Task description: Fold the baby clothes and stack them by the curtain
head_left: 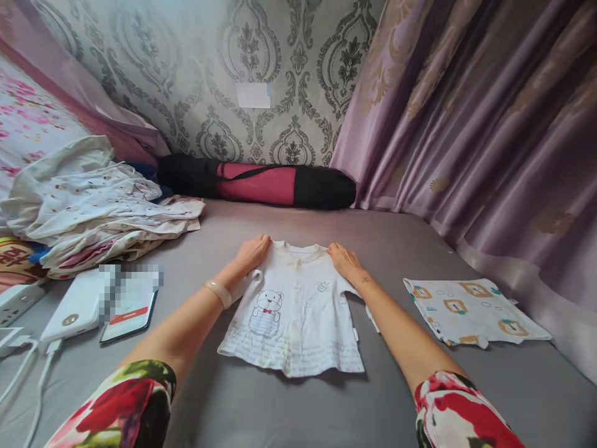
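Observation:
A small white baby shirt (298, 311) with a bear print, a buttoned front and lettering along the hem lies spread out, front up, on the grey sheet. At the shoulder on the left of the picture, my left hand (254, 251) is closed on the cloth. My right hand (344, 260) grips the other shoulder, near the neckline. Both sleeves lie partly hidden under my hands and forearms. Off to the right of my right arm is a flat, folded white cloth (476, 311) with orange lion prints.
A heap of clothes (93, 199) lies at the left. Closer in are a white power bank (77, 305) with a cable, a phone (130, 311) and a power strip (21, 302). A long pink and black bag (256, 183) rests by the wall; a purple curtain (457, 112) hangs at right.

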A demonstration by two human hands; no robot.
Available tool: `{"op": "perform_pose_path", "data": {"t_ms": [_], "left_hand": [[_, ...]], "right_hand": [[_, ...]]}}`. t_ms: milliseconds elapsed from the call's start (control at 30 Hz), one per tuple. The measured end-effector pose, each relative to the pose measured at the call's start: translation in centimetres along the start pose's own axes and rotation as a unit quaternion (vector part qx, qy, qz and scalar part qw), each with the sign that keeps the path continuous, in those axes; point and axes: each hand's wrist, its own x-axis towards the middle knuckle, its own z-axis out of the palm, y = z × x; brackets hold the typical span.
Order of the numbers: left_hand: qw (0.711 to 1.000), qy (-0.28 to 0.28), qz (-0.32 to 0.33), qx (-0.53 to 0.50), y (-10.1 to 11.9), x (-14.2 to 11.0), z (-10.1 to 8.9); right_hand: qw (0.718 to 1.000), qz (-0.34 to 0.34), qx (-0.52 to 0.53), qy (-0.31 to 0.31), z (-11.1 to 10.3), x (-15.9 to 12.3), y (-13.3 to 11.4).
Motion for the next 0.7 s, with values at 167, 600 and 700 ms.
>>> {"op": "perform_pose_path", "data": {"t_ms": [167,600,700], "left_hand": [[1.0,-0.003,0.013,0.018,-1.3,3.1,-0.3],[0.999,-0.02,-0.003,-0.036,-2.8,8.6,1.6],[0.996,-0.034,0.02,-0.075,-2.4,9.6,1.7]], "right_hand": [[1.0,-0.005,-0.023,-0.003,-0.6,3.4,0.5],[0.999,-0.024,0.019,0.014,0.2,8.4,0.8],[0.997,-0.03,0.066,0.005,0.1,9.4,0.3]]}}
